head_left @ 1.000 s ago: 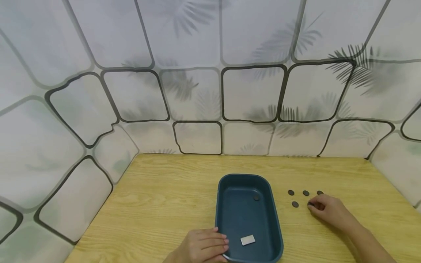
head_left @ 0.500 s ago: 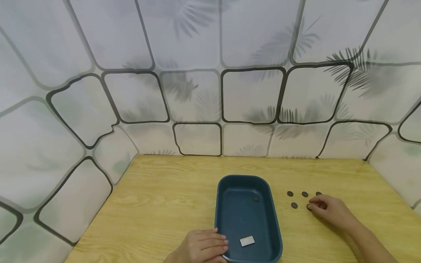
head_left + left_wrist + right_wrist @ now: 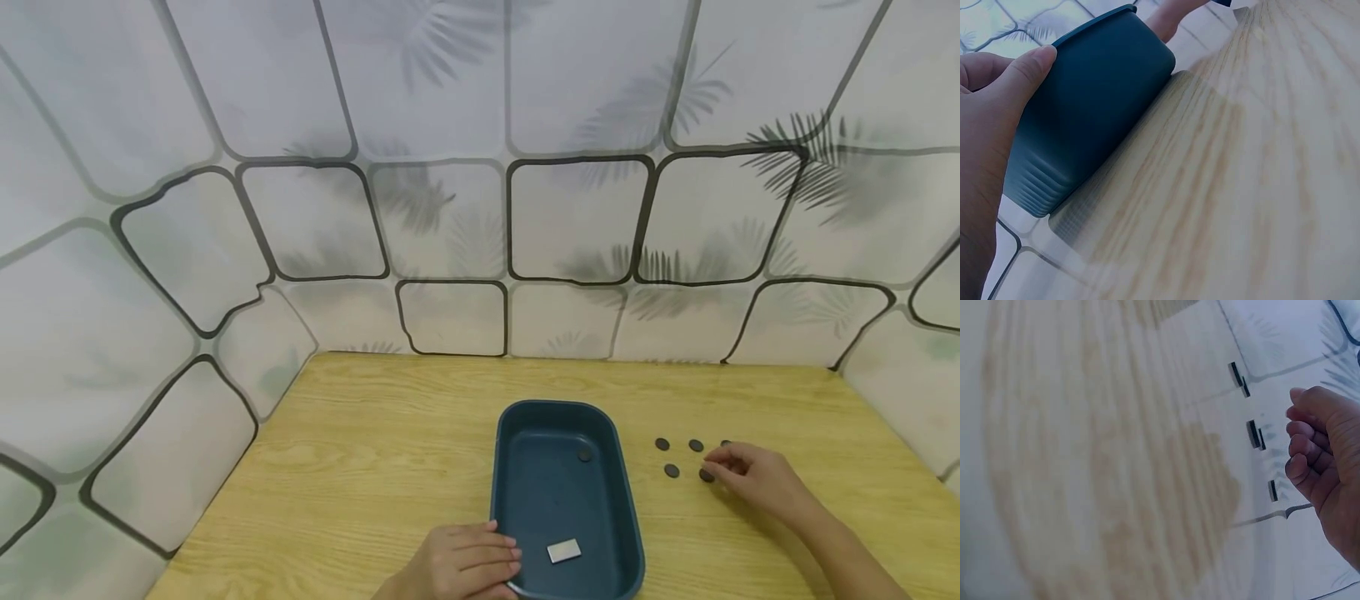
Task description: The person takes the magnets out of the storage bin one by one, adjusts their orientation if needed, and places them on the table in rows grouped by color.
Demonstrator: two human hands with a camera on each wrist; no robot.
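My left hand grips the near left rim of a deep blue rectangular tub. Its fingers lie over the edge, and in the left wrist view the thumb is against the outer wall. Right of the tub, my right hand hovers with loosely curled fingers just over a small dark round disc. The right wrist view shows nothing between those fingers, with several discs on the tabletop beyond. Other discs lie in two short rows; the hand partly covers one.
Inside the tub are a small whitish rectangular block near the front and one dark disc toward the back. A wood-grain tabletop carries everything. Patterned pale walls border it at the back and sides.
My right thumb and finger have let go of the disc they pinched, which now lies flat in the front row. The left hand and tub stay put.
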